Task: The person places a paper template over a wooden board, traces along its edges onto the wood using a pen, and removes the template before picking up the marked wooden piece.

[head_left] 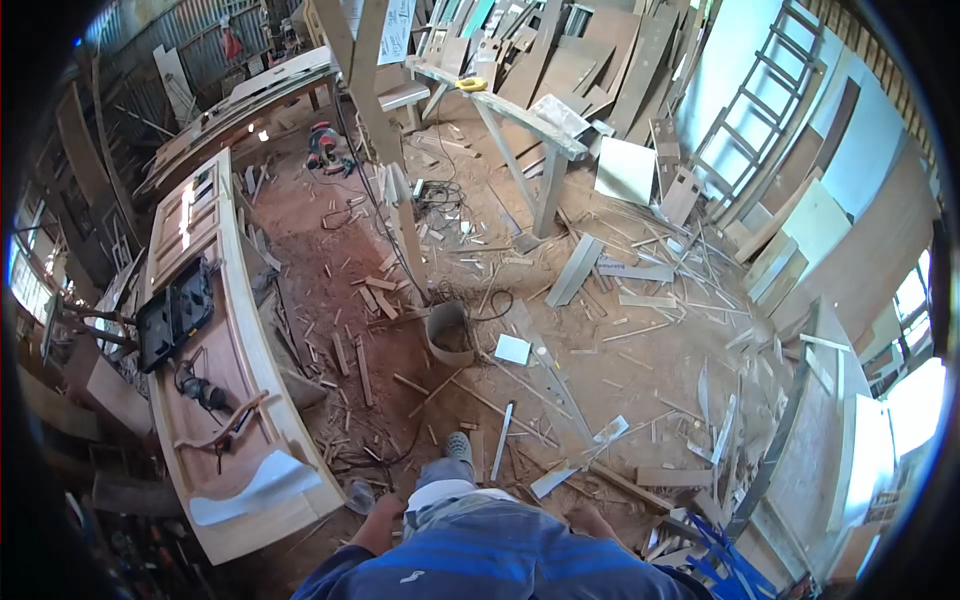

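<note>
My left hand (pixel 388 508) hangs low beside my left hip, near the corner of the long wooden door panel; its fingers are too small and dark to make out. On the other side my right arm reaches down by my right thigh, and the hand at its end is hidden behind my body. The door panel (pixel 262 375) lies at the left. On it rest an open black tool case (pixel 177 312), a dark power tool (pixel 200 388), a curved wooden piece (pixel 240 420) and a white sheet (pixel 262 487).
A bucket (pixel 450 335) stands near a wooden post (pixel 407 235). Offcuts, strips and cables litter the dirt floor. Farther off are a red tool (pixel 325 150), a bench (pixel 520 128) with a yellow-handled tool (pixel 470 84), and a ladder (pixel 750 105) against the wall. Blue strips (pixel 725 560) lie at lower right.
</note>
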`<state>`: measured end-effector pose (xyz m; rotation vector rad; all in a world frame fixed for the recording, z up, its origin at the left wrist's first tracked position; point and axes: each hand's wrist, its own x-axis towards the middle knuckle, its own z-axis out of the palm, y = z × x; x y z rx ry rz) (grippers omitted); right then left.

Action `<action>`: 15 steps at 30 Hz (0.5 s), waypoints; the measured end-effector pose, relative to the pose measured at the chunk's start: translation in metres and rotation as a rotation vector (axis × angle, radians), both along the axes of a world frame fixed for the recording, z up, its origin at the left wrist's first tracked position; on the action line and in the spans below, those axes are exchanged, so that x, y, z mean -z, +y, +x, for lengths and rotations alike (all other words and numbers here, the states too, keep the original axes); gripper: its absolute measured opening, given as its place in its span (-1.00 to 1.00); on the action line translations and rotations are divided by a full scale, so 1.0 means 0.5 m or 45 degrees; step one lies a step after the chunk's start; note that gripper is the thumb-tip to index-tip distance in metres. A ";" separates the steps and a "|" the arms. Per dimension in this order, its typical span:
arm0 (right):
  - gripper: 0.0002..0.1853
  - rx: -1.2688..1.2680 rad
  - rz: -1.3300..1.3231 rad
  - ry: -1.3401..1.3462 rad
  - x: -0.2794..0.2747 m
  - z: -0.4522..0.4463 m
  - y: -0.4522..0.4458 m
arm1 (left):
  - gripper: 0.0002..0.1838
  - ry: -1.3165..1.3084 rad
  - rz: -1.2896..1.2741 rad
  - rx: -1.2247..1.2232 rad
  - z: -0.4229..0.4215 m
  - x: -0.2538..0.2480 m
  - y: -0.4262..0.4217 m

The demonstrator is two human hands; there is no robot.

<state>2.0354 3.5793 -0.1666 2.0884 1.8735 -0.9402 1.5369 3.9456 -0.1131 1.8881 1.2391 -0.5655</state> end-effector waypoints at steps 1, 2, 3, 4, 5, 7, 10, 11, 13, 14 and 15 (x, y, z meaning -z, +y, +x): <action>-0.78 -0.319 -0.168 -0.039 -0.060 0.027 0.008 | -0.44 0.000 0.015 -0.008 0.031 -0.009 0.078; -0.73 -0.094 -0.290 0.018 -0.106 0.042 0.035 | -0.40 0.044 0.069 -0.030 0.076 -0.016 0.131; -0.67 0.150 -0.391 0.065 -0.086 0.071 0.028 | -0.40 0.029 0.048 0.007 0.117 -0.031 0.190; -0.62 0.391 -0.465 0.093 -0.114 0.092 0.049 | -0.40 0.013 0.022 0.042 0.165 -0.045 0.255; -0.63 0.332 -0.487 0.066 -0.134 0.120 0.083 | -0.42 -0.028 -0.006 0.005 0.210 -0.059 0.314; -0.65 0.212 -0.527 0.015 -0.240 0.162 0.190 | -0.47 -0.090 -0.006 -0.107 0.301 -0.111 0.419; -0.72 0.715 -0.468 0.253 -0.164 0.259 0.258 | -0.54 -0.181 0.109 -0.293 0.468 -0.207 0.535; -0.72 0.797 -0.488 0.268 -0.154 0.298 0.300 | -0.55 -0.217 0.147 -0.330 0.520 -0.213 0.570; -0.74 0.898 -0.506 0.293 -0.122 0.387 0.378 | -0.58 -0.256 0.202 -0.381 0.609 -0.213 0.623; -0.75 0.917 -0.499 0.304 -0.099 0.443 0.421 | -0.58 -0.262 0.227 -0.397 0.650 -0.209 0.645; -0.75 0.935 -0.498 0.305 -0.077 0.505 0.464 | -0.59 -0.276 0.261 -0.418 0.694 -0.206 0.671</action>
